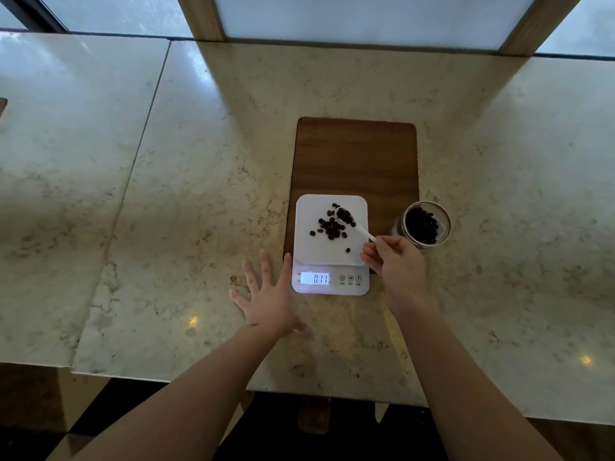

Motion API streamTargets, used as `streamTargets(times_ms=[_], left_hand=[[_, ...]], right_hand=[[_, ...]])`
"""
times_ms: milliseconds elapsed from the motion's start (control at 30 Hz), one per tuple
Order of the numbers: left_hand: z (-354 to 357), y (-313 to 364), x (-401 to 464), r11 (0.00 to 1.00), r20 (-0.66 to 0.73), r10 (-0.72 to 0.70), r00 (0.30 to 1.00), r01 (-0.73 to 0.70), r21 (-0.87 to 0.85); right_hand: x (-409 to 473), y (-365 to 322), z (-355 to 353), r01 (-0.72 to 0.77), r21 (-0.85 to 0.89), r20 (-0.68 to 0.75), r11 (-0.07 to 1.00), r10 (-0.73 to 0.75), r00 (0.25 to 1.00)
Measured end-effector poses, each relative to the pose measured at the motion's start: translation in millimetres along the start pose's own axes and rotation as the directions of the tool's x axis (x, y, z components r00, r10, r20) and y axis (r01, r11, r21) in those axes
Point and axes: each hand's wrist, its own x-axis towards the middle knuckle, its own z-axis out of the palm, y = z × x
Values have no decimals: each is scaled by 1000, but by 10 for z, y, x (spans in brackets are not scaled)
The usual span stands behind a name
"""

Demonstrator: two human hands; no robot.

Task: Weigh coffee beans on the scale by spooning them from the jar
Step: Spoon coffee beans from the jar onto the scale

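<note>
Head cam looking down at a marble table (199, 194). Right hand (396, 261) is pinching the handle of a white spoon (352, 222), bowl loaded with beans and sitting over the scale (331, 244) platform. Loose coffee beans (331, 227) are piled on the platform already, display lit up. Left hand (269, 297) is open, fingers spread flat, just left of the scale. Jar (426, 224) of beans stands right of it, next to the wooden board (356, 154).

White scale (330, 247) with pale lit display (315, 278) showing dark digits. Dark brown, near-black coffee beans (331, 227). White spoon (353, 224). Clear glass jar (426, 224). Dark walnut-brown board (356, 158) with faint grain. Cream, beige-veined marble table (199, 194).
</note>
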Motion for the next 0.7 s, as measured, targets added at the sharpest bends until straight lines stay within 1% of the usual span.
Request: streamTargets(times_ms=[467, 600, 700], left_hand=[[29, -7, 32, 1000, -26, -8, 1000, 8, 21], [24, -7, 30, 1000, -25, -8, 1000, 8, 22], [18, -7, 34, 1000, -15, -15, 1000, 16, 23]], right_hand=[[30, 2, 4, 84, -62, 13, 995, -84, 996], [41, -2, -6, 128, -121, 1, 984, -129, 992], [20, 14, -20, 195, -191, -5, 962, -199, 980]])
